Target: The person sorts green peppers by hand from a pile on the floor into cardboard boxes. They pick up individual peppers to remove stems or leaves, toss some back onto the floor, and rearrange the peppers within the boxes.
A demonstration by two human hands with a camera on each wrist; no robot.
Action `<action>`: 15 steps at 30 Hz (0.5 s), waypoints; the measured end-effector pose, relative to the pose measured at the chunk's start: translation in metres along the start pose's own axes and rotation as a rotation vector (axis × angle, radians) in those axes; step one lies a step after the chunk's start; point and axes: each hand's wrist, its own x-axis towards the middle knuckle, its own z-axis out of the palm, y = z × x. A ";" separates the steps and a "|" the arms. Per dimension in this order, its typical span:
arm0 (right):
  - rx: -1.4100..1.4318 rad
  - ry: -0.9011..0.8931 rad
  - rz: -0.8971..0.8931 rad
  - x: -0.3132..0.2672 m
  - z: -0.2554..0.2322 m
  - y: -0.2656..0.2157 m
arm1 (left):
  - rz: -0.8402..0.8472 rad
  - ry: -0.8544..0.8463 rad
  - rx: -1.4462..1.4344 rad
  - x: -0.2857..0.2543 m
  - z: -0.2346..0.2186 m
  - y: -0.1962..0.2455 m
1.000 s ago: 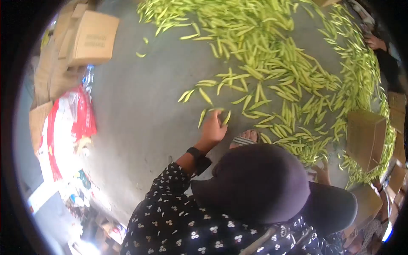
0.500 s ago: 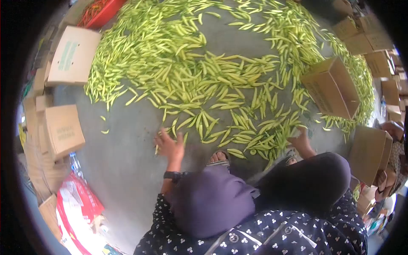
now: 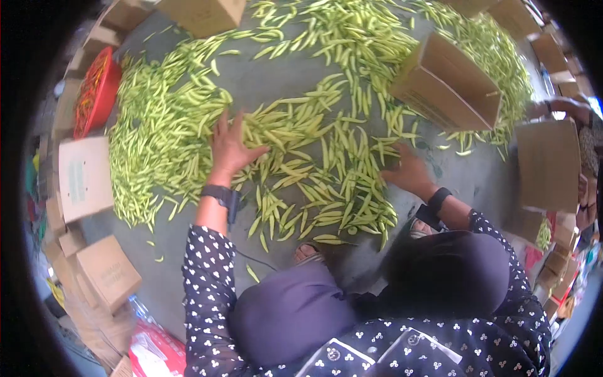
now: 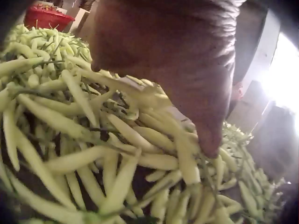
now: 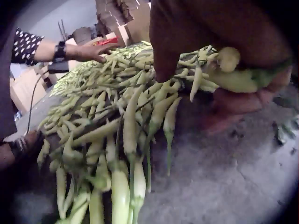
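Observation:
Pale green peppers lie spread over the floor in a loose heap. My left hand is over their near left part, fingers spread and thumb out to the side. In the left wrist view the left hand reaches down among the peppers, its thumb touching them. At the heap's right edge is my right hand. The right wrist view shows the right hand with fingers curled round a few peppers, thumb against the heap.
An open carton stands beyond the right hand, another carton at the right. Left are a red basin of red peppers and cartons. Sandalled feet are close to the heap's near edge. A person's arm shows at far right.
The head view has swung left to right across the floor. My left hand has moved forward from the bare floor onto the peppers, fingers spreading; the right hand has come into clearer view.

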 end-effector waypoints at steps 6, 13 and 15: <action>0.115 -0.002 -0.082 -0.010 0.014 -0.010 | 0.123 -0.283 -0.092 0.034 0.027 0.029; 0.431 -0.104 -0.048 -0.004 0.029 -0.043 | 0.213 -0.363 -0.342 -0.028 0.032 0.127; 0.476 -0.064 -0.051 -0.003 0.036 -0.042 | 0.225 -0.370 -0.400 -0.031 0.033 0.135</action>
